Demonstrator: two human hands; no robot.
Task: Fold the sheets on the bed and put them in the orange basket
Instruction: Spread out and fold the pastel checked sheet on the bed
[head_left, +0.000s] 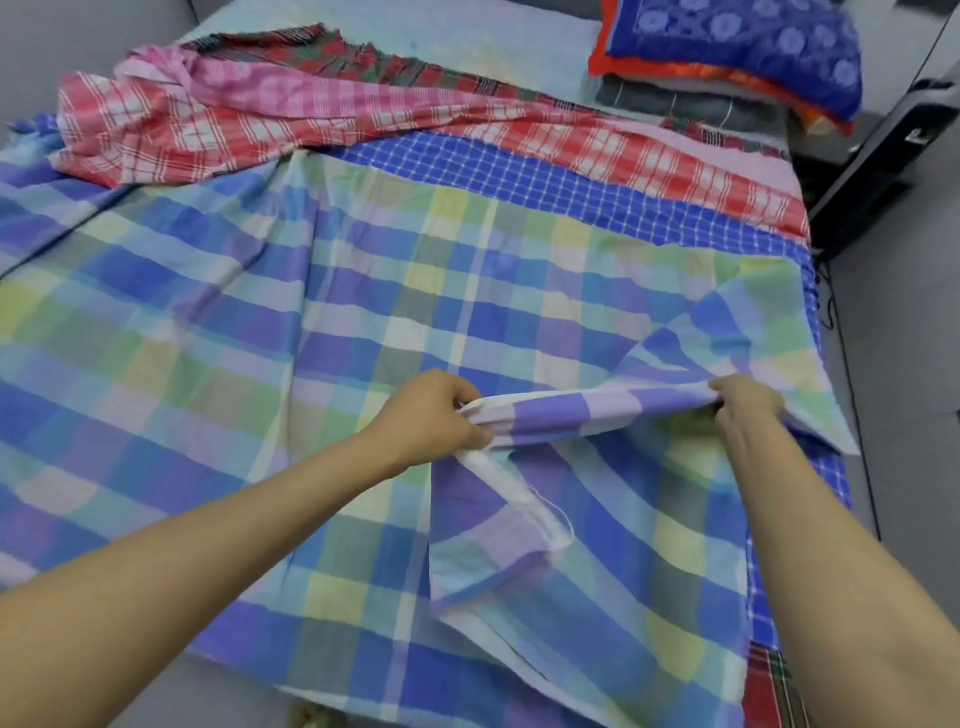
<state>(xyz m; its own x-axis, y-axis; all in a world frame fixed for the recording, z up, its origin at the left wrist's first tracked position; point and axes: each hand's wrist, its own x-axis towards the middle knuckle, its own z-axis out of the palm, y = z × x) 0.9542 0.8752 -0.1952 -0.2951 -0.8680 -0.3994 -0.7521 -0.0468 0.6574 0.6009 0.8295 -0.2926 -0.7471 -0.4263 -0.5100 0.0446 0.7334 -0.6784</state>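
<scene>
Head view, step in hand: likely the first fold of the pastel checked sheet (208, 312), with its near right corner lifted off the bed (493, 47)
Doing it well: I would hold the edge between both hands taut and level, carry it across to meet the opposite edge, and match the corners before smoothing the creases
Left hand (436, 415): fingers and thumb curled tight, pinching the white hem of the raised edge
Right hand (748, 410): fingers curled over the same edge further right, gripping a bunched fold
Sheet position: spread wide across the bed, wrinkled at the left
Other sheets: a red checked sheet (208, 124) lies crumpled beyond it, a blue gridded sheet (519, 171) beneath
Orange basket: not in view
</scene>
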